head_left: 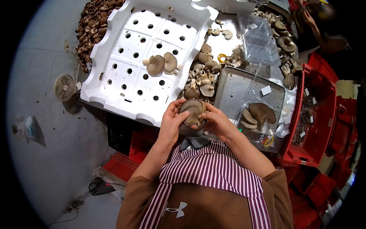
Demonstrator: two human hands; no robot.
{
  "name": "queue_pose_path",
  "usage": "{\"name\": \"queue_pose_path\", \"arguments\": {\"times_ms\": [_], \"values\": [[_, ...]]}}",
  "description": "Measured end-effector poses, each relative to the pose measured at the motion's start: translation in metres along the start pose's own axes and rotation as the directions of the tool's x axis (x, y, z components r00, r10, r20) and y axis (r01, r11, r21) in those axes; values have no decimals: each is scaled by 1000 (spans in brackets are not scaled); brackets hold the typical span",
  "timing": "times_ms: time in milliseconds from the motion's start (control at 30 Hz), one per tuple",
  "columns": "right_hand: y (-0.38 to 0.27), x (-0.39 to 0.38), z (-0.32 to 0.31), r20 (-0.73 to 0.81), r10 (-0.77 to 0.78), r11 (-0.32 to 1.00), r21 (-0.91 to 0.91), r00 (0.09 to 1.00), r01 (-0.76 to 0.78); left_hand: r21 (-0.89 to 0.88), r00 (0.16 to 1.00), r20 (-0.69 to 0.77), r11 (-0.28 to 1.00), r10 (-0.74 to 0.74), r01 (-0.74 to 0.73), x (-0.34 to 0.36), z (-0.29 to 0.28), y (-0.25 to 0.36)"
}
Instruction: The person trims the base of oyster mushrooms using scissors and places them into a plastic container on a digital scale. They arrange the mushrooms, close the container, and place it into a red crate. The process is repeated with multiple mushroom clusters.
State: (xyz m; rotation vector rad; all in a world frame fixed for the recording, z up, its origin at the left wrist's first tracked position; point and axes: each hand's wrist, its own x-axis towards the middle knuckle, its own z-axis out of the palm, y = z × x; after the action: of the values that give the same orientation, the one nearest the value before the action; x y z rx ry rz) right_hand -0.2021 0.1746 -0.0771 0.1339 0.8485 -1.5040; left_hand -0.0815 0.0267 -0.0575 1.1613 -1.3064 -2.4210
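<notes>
Between both hands, near my chest, is a cluster of grey-brown oyster mushrooms [193,110]. My left hand [172,116] grips its left side, the thumb lying over the broad cap. On the right side, my right hand [217,121] closes its fingers round the edge and underside, which is partly hidden. To the right, a clear plastic tray holding several oyster mushrooms [262,113] rests on a metal pan [225,89]. Just beyond my hands lies a pile of loose oyster mushrooms [206,78]. Two more mushrooms [156,65] sit in the white foam crate [126,91] at left.
Brown mushrooms [91,28] are heaped at the far left. Clear plastic trays [261,42] are stacked beyond the pan, with more oyster mushrooms [286,44] beside them. A red crate [295,149] stands at right. Another person's hand [308,17] shows at the top right.
</notes>
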Motion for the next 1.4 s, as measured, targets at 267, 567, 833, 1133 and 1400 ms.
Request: {"name": "queue_pose_path", "arguments": {"times_ms": [267,567,833,1133,1400], "values": [[12,1,-6,78,-20,998,58,997,16,13,999,16,999,29,-30,-5,-5,-4],[19,-4,10,-94,-50,996,-79,994,43,159,1000,6,987,9,-9,-13,-15,-13],[21,-8,14,-147,-121,958,-276,982,77,257,973,19,940,228,-225,-30,3,-11],[21,-7,11,-81,3,999,-54,997,-8,173,998,-6,983,58,-56,-16,-9,-1],[21,-1,-1,-21,65,996,58,998,-64,173,999,-17,984,-29,31,-6,-14,-1]]}}
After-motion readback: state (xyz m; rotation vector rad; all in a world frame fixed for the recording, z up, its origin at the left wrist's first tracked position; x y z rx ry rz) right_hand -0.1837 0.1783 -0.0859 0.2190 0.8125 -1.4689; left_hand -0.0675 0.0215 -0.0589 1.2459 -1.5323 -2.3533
